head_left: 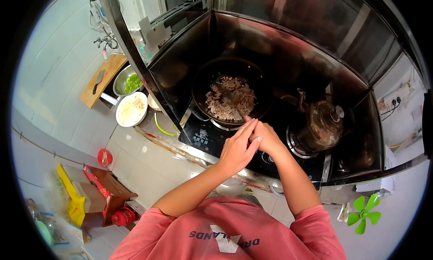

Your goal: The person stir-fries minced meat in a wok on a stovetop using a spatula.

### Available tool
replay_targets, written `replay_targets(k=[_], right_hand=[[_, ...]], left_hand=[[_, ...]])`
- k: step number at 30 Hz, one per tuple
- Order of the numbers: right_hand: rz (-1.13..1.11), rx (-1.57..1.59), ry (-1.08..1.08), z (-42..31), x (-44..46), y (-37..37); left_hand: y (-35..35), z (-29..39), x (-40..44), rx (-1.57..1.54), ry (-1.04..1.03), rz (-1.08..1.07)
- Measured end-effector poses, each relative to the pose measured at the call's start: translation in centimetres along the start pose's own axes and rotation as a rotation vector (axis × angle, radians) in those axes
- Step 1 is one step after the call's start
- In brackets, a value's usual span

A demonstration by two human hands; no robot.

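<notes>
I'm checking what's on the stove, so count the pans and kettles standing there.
2: one pan, holding browned crumbled food, on the left side of the stove, and one kettle on the right side. No others show.

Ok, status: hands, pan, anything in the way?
Left hand, right hand together by near edge of pan; grip unclear. Crumbled food spread in pan. Kettle right of pan, not blocking.
</notes>
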State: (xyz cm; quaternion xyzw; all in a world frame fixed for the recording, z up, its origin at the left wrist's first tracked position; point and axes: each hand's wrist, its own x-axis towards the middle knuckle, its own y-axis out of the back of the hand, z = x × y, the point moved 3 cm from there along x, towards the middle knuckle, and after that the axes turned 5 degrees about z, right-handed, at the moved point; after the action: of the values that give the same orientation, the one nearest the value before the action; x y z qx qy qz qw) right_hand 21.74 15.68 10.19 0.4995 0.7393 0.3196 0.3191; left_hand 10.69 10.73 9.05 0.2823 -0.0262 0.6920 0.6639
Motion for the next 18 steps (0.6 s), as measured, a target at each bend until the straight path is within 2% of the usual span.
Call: replay_targets(k=[2, 4, 9, 11, 14, 18], right_hand=[[0.172, -0.106, -0.024, 1.3, 0.9, 0.3], [0.197, -0.138, -0.066, 1.7, 1.0, 1.1], [0.143, -0.156, -0.082, 1.0, 0.3, 1.3], [0.065, -0.053, -0.099, 0.0, -1.2, 2.5], [0.092, -0.029, -0.055, 0.6, -2.7, 2.7], [0.081, -0.105, -0.109, 1.8, -0.8, 2.0]], left_hand=[[0.3, 0.5, 0.1, 0.007, 0.039, -0.046], [0.3, 0.5, 0.0, 0.018, 0.090, -0.094], [0.1, 0.9, -0.4, -0.020, 0.094, -0.102], [0.3, 1.4, -0.4, -0.029, 0.105, -0.106], [0.4, 1.7, -0.4, -0.088, 0.121, -0.095], [-0.4, 2.0, -0.6, -0.088, 0.069, -0.092]])
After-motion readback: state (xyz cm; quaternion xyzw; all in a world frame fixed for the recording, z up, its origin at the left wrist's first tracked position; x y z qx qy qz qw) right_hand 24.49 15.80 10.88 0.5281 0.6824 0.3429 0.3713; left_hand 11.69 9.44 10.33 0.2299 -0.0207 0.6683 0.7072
